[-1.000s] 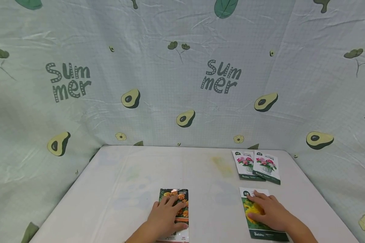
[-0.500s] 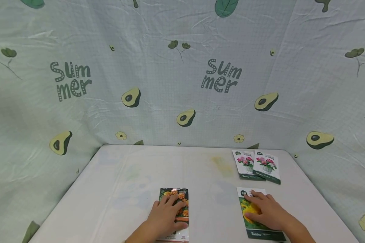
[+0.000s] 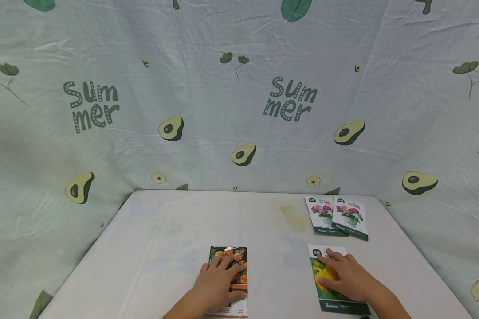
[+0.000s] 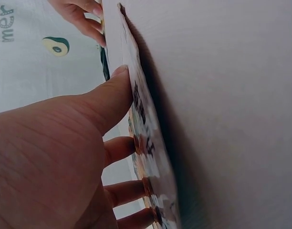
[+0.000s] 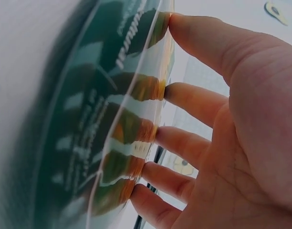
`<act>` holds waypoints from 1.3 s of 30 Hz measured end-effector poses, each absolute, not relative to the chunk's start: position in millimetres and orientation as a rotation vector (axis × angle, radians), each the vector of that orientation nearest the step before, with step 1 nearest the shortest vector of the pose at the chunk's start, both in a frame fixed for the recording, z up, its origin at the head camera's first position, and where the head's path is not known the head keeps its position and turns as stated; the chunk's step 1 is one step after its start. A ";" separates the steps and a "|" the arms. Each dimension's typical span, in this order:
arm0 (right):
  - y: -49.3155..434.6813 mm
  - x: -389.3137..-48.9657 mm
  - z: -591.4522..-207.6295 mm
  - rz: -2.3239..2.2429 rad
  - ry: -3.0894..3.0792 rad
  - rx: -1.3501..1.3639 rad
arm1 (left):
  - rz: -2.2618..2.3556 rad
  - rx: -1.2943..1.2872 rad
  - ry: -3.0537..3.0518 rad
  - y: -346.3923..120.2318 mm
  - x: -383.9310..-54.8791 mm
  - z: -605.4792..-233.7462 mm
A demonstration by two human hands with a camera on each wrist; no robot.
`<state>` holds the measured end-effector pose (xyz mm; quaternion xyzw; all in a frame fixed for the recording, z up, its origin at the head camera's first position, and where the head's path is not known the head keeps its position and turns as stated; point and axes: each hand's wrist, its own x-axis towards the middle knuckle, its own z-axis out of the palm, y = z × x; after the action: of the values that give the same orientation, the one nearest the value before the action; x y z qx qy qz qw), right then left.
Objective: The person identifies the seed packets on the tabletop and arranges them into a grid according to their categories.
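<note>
Flat on a seed packet with orange flowers on a dark ground [image 3: 242,279] lies my left hand [image 3: 215,285], fingers spread. In the left wrist view its thumb and fingertips touch the face of this packet [image 4: 151,138], whose near edge stands a little off the table. My right hand [image 3: 351,279] presses its spread fingertips on a seed packet with a yellow flower and a green bottom band [image 3: 323,271]. The right wrist view shows all five fingertips on the glossy face of that packet [image 5: 88,124]. Each hand covers part of its packet.
Two seed packets with pink flowers lie overlapping at the back right, the right one [image 3: 349,217] partly over the left one [image 3: 321,217]. The table [image 3: 163,248] has a white cover. Behind it hangs a printed cloth with avocados [image 3: 207,97].
My right hand has slid the yellow-flower packet a short way to the left across the table. The left hand and its packet have stayed in place.
</note>
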<state>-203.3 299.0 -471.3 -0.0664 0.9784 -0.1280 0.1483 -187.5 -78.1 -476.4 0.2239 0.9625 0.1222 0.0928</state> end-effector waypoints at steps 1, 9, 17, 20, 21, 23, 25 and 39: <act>298.7 -203.3 -471.3 -0.372 2.812 -0.191 | 0.363 0.666 2.856 -78.0 -187.5 -476.3; 294.9 -204.9 -472.4 -0.399 2.796 -0.202 | 0.357 0.666 2.854 -78.6 -188.6 -477.1; 289.6 -205.4 -472.3 -0.400 2.803 -0.217 | 0.363 0.664 2.864 -79.5 -187.8 -476.4; 288.2 -204.7 -471.7 -0.411 2.804 -0.225 | 0.362 0.666 2.870 -79.6 -186.4 -475.5; 287.6 -204.6 -471.5 -0.414 2.804 -0.228 | 0.362 0.666 2.871 -79.6 -186.1 -475.3; 286.3 -204.7 -471.1 -0.416 2.803 -0.229 | 0.364 0.666 2.872 -79.7 -185.6 -475.0; 284.8 -205.0 -471.0 -0.416 2.800 -0.228 | 0.368 0.668 2.872 -79.6 -185.5 -475.1; 272.8 -204.1 -472.0 -0.419 2.810 -0.241 | 0.390 0.672 2.862 -80.0 -187.9 -477.4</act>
<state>-204.1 272.8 -472.0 -0.0836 0.9752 -0.1455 0.1446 -187.9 -80.0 -477.4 0.2256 0.9614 0.1310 0.0879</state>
